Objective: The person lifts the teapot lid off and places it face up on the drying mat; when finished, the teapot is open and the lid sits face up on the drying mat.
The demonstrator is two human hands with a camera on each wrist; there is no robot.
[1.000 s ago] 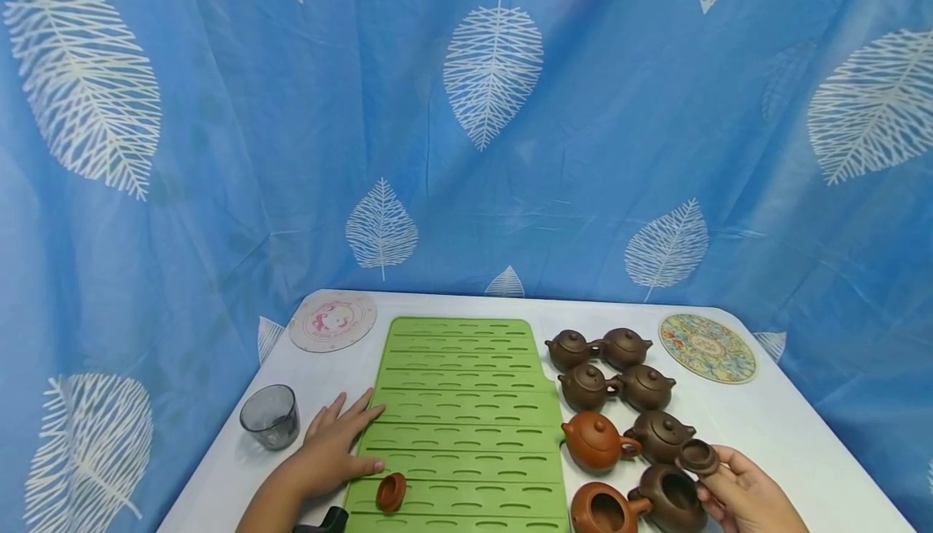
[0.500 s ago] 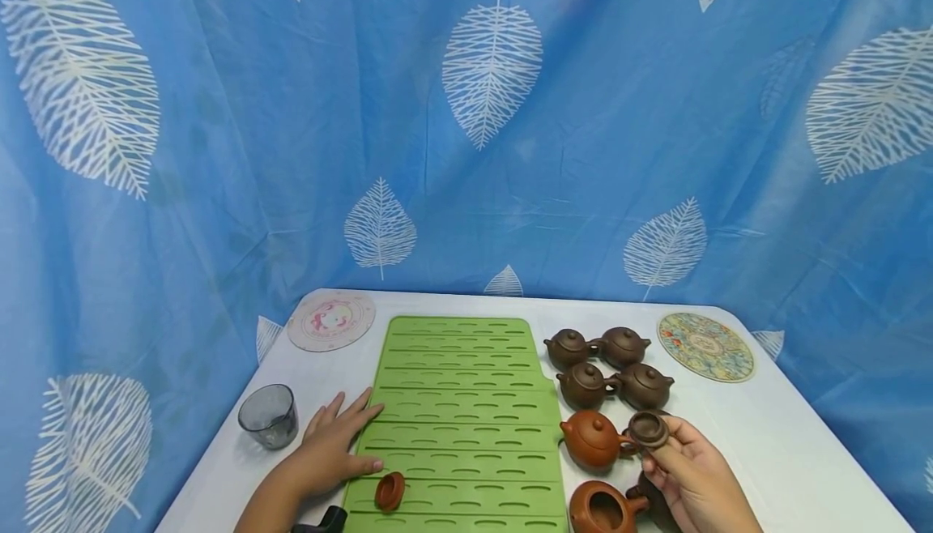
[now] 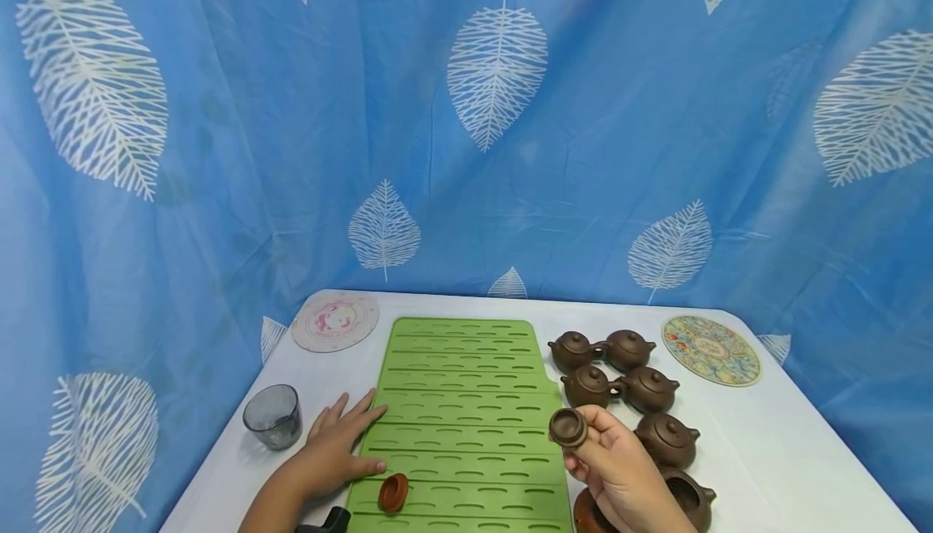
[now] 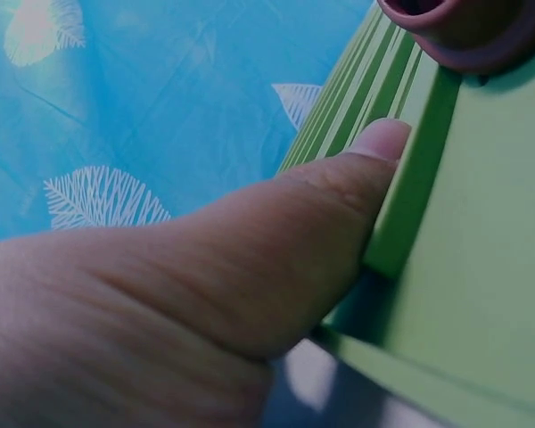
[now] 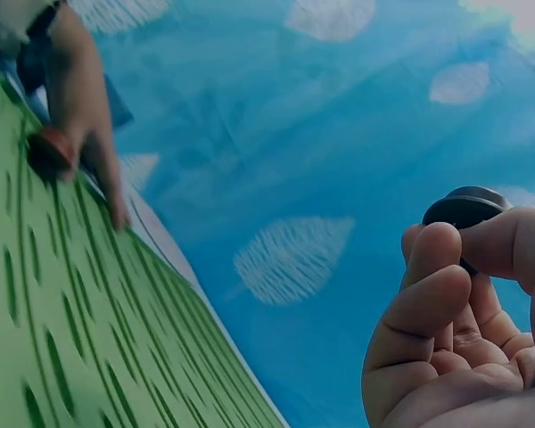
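My right hand (image 3: 615,468) pinches a dark brown teapot lid (image 3: 568,428), hollow side up, over the right edge of the green slatted mat (image 3: 466,415). In the right wrist view thumb and fingertips grip the lid (image 5: 466,207) by its underside. Spread out flat, my left hand (image 3: 331,452) rests on the mat's left edge; its thumb (image 4: 339,183) lies along that edge in the left wrist view. Near it, an orange-brown lid (image 3: 394,492) sits on the mat. Below the right hand stand a lidless brown teapot (image 3: 688,494) and a partly covered orange-brown teapot (image 3: 589,510).
Several lidded brown teapots (image 3: 586,385) stand along the mat's right side. A grey glass cup (image 3: 273,418) is left of my left hand. A pink-white round mat (image 3: 335,321) and a patterned round mat (image 3: 711,351) lie at the back corners. Blue curtain (image 3: 466,217) hangs behind.
My right hand has carried the brown lid leftward from above the lidless brown teapot to the mat's right edge, now covering the lidded orange-brown teapot. My left hand has stayed put.
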